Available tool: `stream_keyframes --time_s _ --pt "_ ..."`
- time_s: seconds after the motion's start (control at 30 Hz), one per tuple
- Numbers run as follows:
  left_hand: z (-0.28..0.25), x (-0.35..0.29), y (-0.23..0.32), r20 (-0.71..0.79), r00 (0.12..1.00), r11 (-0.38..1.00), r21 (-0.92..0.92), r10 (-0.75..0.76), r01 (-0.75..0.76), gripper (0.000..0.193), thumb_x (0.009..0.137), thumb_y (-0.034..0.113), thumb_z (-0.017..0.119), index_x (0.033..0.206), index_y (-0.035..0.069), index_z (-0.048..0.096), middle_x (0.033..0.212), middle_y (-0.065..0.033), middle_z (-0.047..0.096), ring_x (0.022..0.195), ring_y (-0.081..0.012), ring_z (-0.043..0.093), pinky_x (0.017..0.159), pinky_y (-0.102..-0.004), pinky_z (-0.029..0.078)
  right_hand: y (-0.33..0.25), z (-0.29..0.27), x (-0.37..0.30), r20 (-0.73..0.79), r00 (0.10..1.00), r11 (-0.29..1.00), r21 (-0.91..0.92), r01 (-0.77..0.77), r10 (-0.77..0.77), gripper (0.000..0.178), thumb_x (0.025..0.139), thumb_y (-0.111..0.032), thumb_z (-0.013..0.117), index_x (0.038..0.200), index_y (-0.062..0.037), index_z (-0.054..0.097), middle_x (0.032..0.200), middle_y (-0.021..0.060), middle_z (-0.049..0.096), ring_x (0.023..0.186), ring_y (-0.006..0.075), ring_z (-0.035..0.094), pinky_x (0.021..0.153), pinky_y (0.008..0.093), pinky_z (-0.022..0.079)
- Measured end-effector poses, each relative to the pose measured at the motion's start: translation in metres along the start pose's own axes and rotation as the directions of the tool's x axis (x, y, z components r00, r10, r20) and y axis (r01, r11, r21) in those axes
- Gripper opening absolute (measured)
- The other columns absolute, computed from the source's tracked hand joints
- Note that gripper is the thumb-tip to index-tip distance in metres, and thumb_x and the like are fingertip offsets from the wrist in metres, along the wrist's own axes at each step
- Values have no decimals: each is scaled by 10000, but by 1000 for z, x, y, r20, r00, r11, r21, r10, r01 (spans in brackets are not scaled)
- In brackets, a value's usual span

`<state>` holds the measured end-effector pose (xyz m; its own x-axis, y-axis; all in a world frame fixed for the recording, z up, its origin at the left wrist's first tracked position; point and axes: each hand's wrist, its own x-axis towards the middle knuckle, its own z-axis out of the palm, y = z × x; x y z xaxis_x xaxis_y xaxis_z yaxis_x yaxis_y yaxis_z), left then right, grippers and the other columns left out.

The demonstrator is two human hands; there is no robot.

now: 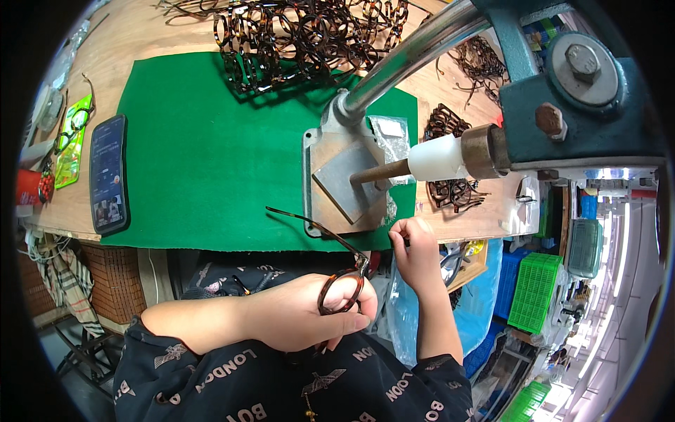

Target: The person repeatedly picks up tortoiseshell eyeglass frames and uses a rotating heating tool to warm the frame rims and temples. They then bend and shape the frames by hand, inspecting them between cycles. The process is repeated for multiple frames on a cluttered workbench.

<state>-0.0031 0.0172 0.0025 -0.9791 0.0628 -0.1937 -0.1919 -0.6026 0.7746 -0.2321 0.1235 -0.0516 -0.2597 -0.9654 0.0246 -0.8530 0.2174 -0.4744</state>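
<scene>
Holding one tortoiseshell frame (362, 266) in my left fingers (368, 298), at the counter's (116, 91) near edge | my right fingers (400, 238) narrow, contents unclear | press post (411, 58) partly hiding heaped frames (302, 49) | phone (109, 174) at left

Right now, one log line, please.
left hand: holding tortoiseshell eyeglass frame | right hand: curled, contents unclear, near press base | green mat: frame heap at far edge

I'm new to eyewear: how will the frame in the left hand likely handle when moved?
The frame is probably light: its parts look thin. The outstretched temple may bend if knocked, being long and slender. The frame's glossy surface suggests some slipperiness.
</scene>
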Motion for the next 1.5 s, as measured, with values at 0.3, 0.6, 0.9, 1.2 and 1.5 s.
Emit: stream_keyframes --time_s 0.3,0.6,0.9,1.2,1.5 --pt "1 -1 -1 51 998 997 -75 27 -23 124 906 153 501 934 33 505 734 -9 511 588 -68 522 541 -209 432 -88 -29 14 -41 963 529 829 182 -267 70 801 -35 596 781 -17 532 806 96 570 745 226 555 692 323 462" --pt "3 -2 -1 1 997 985 153 74 -74 128 910 158 465 879 37 495 694 -3 506 585 -76 515 549 -219 429 -95 -27 20 -142 917 643 673 366 -373 69 768 10 619 777 9 550 754 117 576 735 269 587 676 345 487" --pt "3 -1 -1 31 998 998 27 55 -56 116 909 152 477 880 40 486 705 3 494 576 -67 513 534 -211 434 -94 -27 21 -145 920 634 685 359 -364 51 764 16 618 776 15 568 760 127 585 737 261 594 683 336 491" --pt "2 -1 1 59 997 999 -7 50 -50 123 911 160 475 919 37 478 731 -2 507 580 -69 521 536 -206 433 -91 -22 18 -80 963 625 746 229 -257 133 818 -79 593 765 7 506 712 117 535 667 223 560 629 320 488" --pt "2 -2 -2 80 995 994 -89 63 -56 143 914 173 478 938 32 478 736 -2 515 589 -64 531 539 -202 428 -90 -19 22 -118 949 534 803 265 -293 111 790 -33 608 740 13 520 715 111 545 667 229 572 611 337 494"
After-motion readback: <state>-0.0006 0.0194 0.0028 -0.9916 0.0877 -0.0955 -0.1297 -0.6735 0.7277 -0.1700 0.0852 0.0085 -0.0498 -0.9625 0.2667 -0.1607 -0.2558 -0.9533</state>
